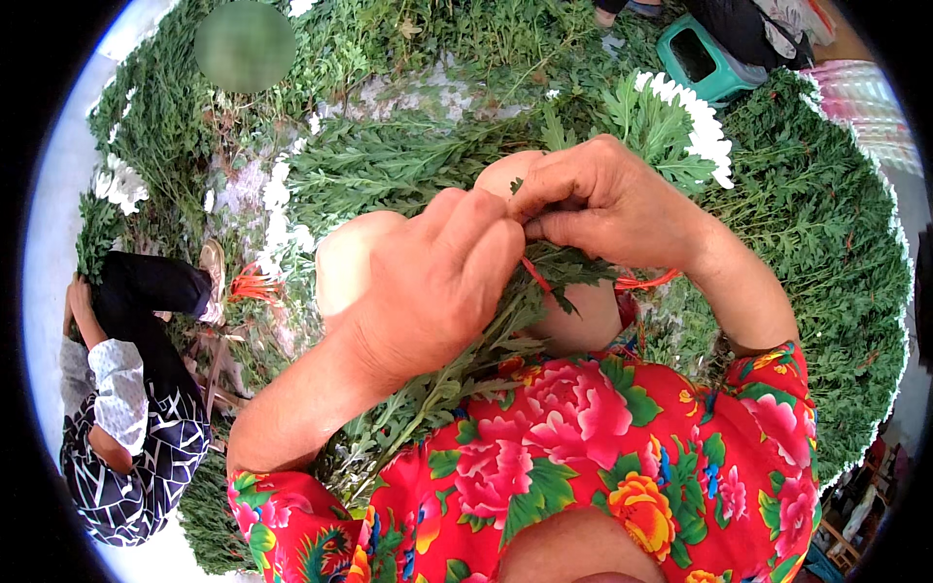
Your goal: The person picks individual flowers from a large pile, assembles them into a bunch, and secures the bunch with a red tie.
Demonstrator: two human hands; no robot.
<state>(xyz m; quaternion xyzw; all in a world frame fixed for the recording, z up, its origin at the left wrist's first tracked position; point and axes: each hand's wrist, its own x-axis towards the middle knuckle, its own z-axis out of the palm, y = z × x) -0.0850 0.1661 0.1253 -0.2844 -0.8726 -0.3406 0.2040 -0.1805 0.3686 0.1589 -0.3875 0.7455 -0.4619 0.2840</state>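
Observation:
A bunch of white chrysanthemums (pixel 680 131) lies slantwise across my lap, its flower heads at the upper right and its leafy stems (pixel 442 389) running to the lower left. A thin red tie (pixel 536 275) crosses the stems and leads up between my fingers. My left hand (pixel 442 277) is closed, knuckles up, with its fingertips hidden. Close against it, my right hand (pixel 593 199) pinches with thumb and forefinger above the bunch. Both hands seem to grip the tie, though its ends are covered. More red ties (pixel 649 281) hang beside my right thigh.
Cut chrysanthemums (pixel 816 243) are heaped on the right, with others (pixel 379 160) beyond my hands. A bundle of red ties (pixel 255 284) lies at left. There a seated person (pixel 136 408) holds stems. A green plastic stool (pixel 709 58) stands at the far right, near another person's dark-clothed leg (pixel 748 29).

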